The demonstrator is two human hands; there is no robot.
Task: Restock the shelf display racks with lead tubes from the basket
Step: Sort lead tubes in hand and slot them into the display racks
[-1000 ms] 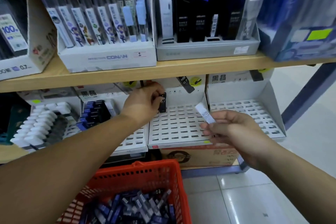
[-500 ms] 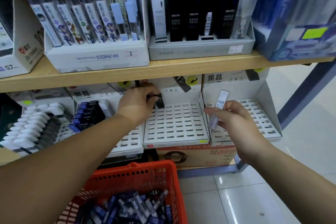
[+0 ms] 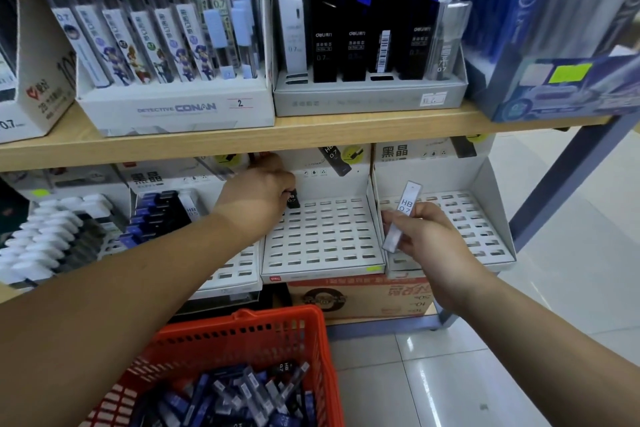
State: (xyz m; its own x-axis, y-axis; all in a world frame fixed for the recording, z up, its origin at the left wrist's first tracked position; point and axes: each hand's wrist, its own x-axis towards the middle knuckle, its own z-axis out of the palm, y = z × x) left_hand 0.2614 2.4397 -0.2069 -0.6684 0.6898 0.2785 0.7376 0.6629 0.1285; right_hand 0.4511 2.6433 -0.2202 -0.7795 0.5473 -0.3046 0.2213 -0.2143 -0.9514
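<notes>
At the lower left of centre, a red basket [image 3: 242, 329] holds a heap of loose lead tubes [image 3: 235, 395]. Just above it, in mid-frame, the left hand [image 3: 259, 194] reaches under the wooden shelf [image 3: 311, 135]. Its fingers are curled round a black lead tube [image 3: 293, 199], which stands at the back left corner of the centre slotted rack [image 3: 322, 239]. To the right, the right hand [image 3: 426, 246] pinches a clear lead tube [image 3: 401, 215] marked HB 0.7 between thumb and fingers. The tube is nearly upright, in front of the left edge of the right slotted rack [image 3: 464, 218]; whether it touches the rack cannot be told.

A second ago the clear tube leaned up and to the left, lower in the frame – now it stands steeper, with its label facing out. The left hand has kept its grip on the black tube at the same corner.
</notes>
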